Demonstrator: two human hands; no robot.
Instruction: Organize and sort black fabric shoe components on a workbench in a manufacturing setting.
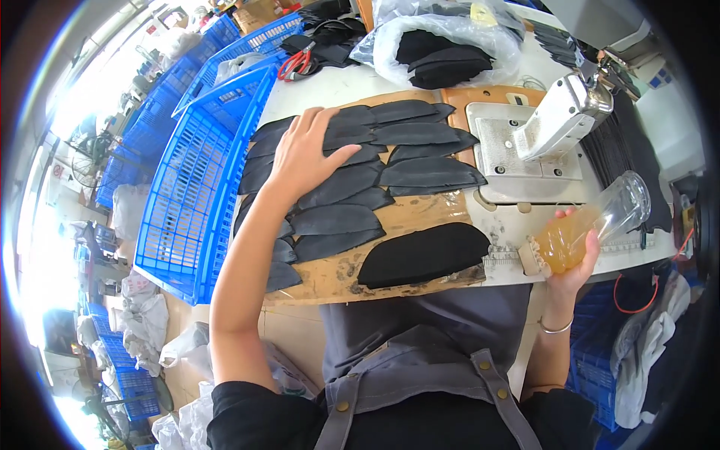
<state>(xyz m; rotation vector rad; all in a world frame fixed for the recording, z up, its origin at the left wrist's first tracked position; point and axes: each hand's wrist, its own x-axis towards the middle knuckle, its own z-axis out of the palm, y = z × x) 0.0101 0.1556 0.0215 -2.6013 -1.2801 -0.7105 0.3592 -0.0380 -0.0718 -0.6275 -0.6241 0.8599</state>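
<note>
One big blue basket [184, 202] stands at the left of the frame. Rows of thin dark pieces [337, 182] fill the middle; they look light and bendy, so best picked up by an edge. One lone black piece [424, 255] lies lower middle and looks soft. At the right, the right hand [571, 279] is wrapped around a tilted clear bottle [564, 246] of yellow liquid; it may be slippery, so its middle seems best to hold. The left hand [307, 154] spreads over the rows, gripping nothing.
</note>
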